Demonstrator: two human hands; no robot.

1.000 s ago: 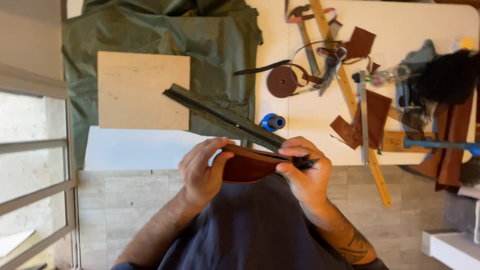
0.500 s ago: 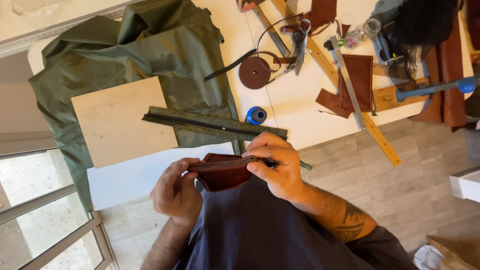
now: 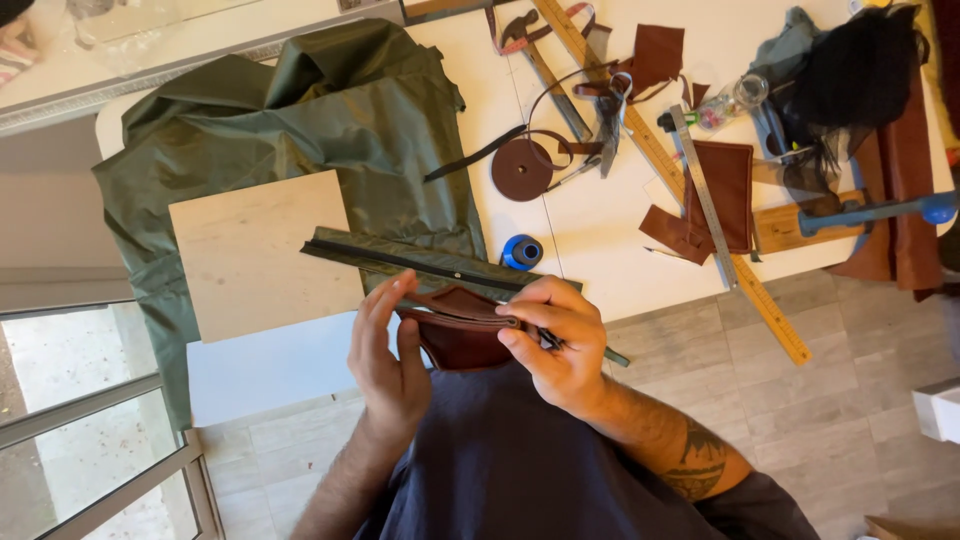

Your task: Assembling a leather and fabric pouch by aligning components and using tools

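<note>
**Brown leather piece gripped in both hands above the desk edge**

Held close to the body, over the near edge of the white desk (image 3: 600,250): a curved brown leather piece (image 3: 462,330), folded so that its rim faces up. Left hand (image 3: 388,350) clasped around the piece's left end, fingers upright behind it and thumb in front. Right hand (image 3: 555,335) closed over the right end, fingers curled down on the rim, with a thin dark tool (image 3: 549,341) pinched between fingertips and leather; kind of tool too hidden to tell. Dark blue shirt (image 3: 520,460) just below both hands.

Just beyond the hands, lying slantwise on the desk: a long dark zipper strip (image 3: 400,260), partly resting on a pale wooden board (image 3: 250,250). Board lying on crumpled olive-green fabric (image 3: 300,120) that covers the left part of the desk. Small blue thread spool (image 3: 521,251) just beside the far end of the strip.

Farther right, well apart from the hands: a rolled dark leather strap (image 3: 522,168), a hammer (image 3: 540,55), a long yellow wooden ruler (image 3: 690,190) crossed by a steel ruler (image 3: 705,195), brown leather scraps (image 3: 725,180), and a heap of black mesh (image 3: 860,70). Tiled floor (image 3: 850,390) below the desk edge at right.
</note>
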